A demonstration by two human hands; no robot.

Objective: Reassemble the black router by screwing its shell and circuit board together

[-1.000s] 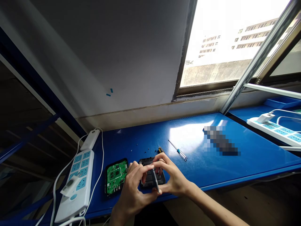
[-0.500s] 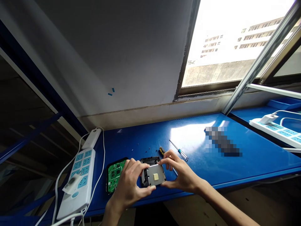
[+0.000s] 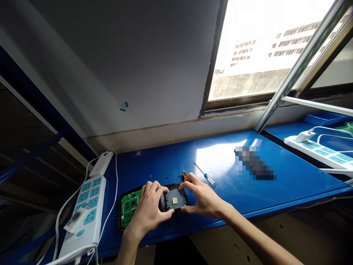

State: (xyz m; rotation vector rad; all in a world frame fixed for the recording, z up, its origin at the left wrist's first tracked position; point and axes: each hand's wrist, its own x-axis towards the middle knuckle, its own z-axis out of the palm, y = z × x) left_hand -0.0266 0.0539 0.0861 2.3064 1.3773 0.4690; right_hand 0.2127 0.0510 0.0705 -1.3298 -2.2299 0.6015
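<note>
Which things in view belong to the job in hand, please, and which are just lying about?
Probably for the job:
grey plate, gripped by its edges
black casing
green circuit board
clear-handled screwdriver

Seemingly just lying about:
pixelated dark object
left power strip
blue tray

You can read no word, number or brand anywhere in this view. On the green circuit board (image 3: 127, 209), the pale marks are too small for you to make out. The white plug (image 3: 76, 220) in the power strip (image 3: 91, 234) at your left shows a greyish patch, too blurred to tell whether it is print. You see a dark round mark on the small white box (image 3: 100, 165) behind that strip; its sign is unclear. Blocky blurring hides any lettering on the dark object (image 3: 256, 165).
</note>
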